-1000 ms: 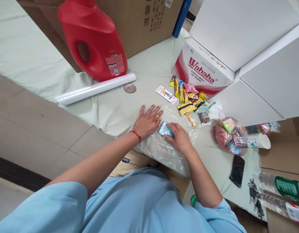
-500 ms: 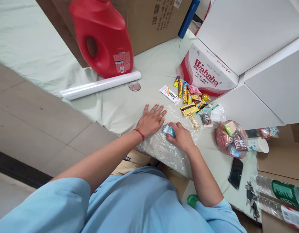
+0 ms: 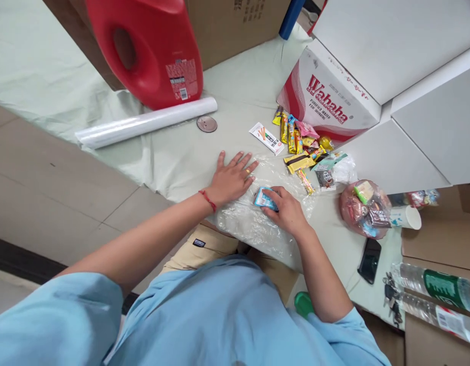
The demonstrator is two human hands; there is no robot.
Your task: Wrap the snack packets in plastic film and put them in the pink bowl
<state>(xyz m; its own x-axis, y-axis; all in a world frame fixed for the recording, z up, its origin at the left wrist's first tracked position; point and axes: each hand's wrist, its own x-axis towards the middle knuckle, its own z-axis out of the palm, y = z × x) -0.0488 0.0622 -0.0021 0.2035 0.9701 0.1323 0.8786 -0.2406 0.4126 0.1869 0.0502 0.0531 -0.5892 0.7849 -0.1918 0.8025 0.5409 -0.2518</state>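
Note:
A sheet of clear plastic film (image 3: 253,223) lies wrinkled over the table's near edge. My left hand (image 3: 231,178) rests flat at the film's left side, fingers spread and nothing in it. On the film sits a small blue-and-white packet (image 3: 265,199), gripped from the right by the thumb and fingers of my right hand (image 3: 286,209). Those fingers cover the packet's right part. Just beyond lie a white snack packet (image 3: 265,138) and several small yellow snack packets (image 3: 299,161).
A roll of film (image 3: 147,122) lies before a red detergent jug (image 3: 151,51). A brown round disc (image 3: 207,123) is beside it. Rightward are a Wahaha carton (image 3: 326,96), a wrapped snack bowl (image 3: 347,211), paper cup (image 3: 408,217), phone (image 3: 370,260), keys (image 3: 392,297) and plastic bottles (image 3: 442,290).
My left hand has shifted slightly away from the packet, fingers still spread. More of the blue-and-white packet shows beside my right hand. The view has tilted a little.

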